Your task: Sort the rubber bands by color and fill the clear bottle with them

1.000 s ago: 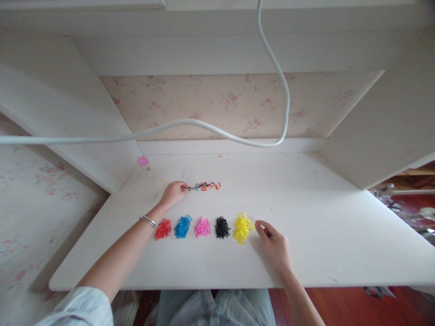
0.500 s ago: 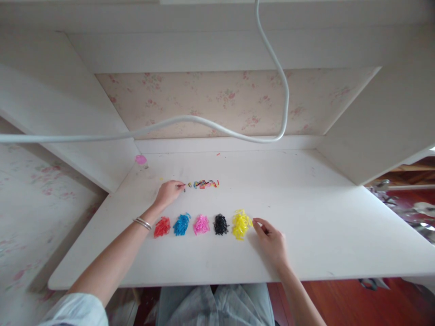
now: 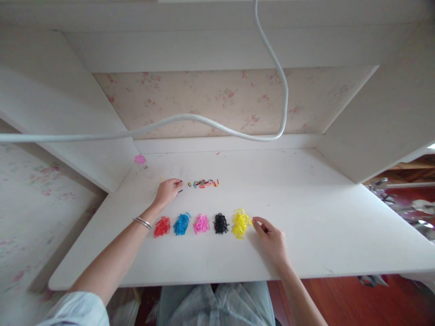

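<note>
My left hand (image 3: 167, 191) is closed in a pinch at the left end of a small mixed-colour pile of rubber bands (image 3: 205, 184), with a dark bit, seemingly a black rubber band, at its fingertips. Just below those fingers a loose black rubber band (image 3: 180, 191) shows. My right hand (image 3: 272, 237) pinches at the right edge of the yellow rubber bands (image 3: 240, 223), its fingertips on a yellow band there. In a row leftward lie piles of black (image 3: 221, 223), pink (image 3: 201, 223), blue (image 3: 181, 224) and red (image 3: 162, 227) rubber bands.
A white cable (image 3: 190, 117) hangs across the view above the white desk (image 3: 326, 217). Side panels and a back ledge border the desk. A pink patch (image 3: 139, 159) is at the back left corner, and a tiny orange-red piece (image 3: 218, 153) lies near the back.
My left fingertips have shifted slightly left, away from the mixed pile. The loose black band beneath them now lies more sideways. My right hand has stayed at the yellow pile.
</note>
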`<state>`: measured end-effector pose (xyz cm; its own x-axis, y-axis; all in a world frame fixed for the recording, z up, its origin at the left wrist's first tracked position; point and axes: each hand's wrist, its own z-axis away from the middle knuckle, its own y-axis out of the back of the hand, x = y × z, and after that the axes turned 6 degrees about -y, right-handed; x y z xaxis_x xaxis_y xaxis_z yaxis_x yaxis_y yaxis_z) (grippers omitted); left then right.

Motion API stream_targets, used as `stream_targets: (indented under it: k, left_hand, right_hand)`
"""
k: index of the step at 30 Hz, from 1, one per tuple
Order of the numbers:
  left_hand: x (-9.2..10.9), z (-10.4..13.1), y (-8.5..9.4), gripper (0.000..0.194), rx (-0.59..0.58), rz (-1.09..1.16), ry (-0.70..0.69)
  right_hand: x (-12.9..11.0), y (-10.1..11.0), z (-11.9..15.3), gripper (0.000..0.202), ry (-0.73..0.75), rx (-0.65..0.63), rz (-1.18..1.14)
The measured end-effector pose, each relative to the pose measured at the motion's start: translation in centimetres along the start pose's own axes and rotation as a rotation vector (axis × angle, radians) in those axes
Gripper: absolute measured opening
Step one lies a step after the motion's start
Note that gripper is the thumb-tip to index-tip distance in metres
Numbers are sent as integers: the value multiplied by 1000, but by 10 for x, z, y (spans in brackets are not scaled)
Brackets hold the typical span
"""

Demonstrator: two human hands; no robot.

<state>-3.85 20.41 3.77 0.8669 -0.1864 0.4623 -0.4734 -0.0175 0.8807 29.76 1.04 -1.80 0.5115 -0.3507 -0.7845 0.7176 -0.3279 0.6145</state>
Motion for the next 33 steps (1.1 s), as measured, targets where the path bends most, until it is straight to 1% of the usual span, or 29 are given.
stream_targets:
  k: [2, 4, 7, 10, 13, 16, 21, 27, 30, 33]
  left_hand:
    - [5, 1, 2, 37, 4, -17, -34]
    - [16, 5, 3, 36, -26, -21, -89]
    - [40, 18, 0, 31, -142, 3, -198]
    - [67, 34, -8, 27, -264, 27, -292]
    - [89, 49, -17, 25, -364, 21, -334]
    - [101, 58, -25, 25, -427, -13, -333]
    - [108, 62, -30, 24, -498, -80, -312]
    - [112, 59, -30, 22, -537, -110, -303]
    - [107, 55, -26, 21, -532, -93, -301]
    - [98, 50, -15, 26, -505, -58, -300]
  right_hand:
    - [0, 0, 0, 51, -2, -2, 5]
    - [0, 0, 0, 50, 0, -3, 11]
    - [-2, 0, 0, 52, 6, -2, 13]
    - [-4, 2, 1, 53, 7, -7, 7]
    - [-4, 2, 1, 53, 1, -10, -7]
    - [-4, 0, 2, 54, 6, 4, -18]
    - [-4, 0, 2, 54, 5, 1, -28]
    - [-5, 2, 2, 53, 8, -8, -22]
    - [-6, 2, 2, 54, -1, 4, -20]
    - [-6, 2, 2, 55, -5, 10, -27]
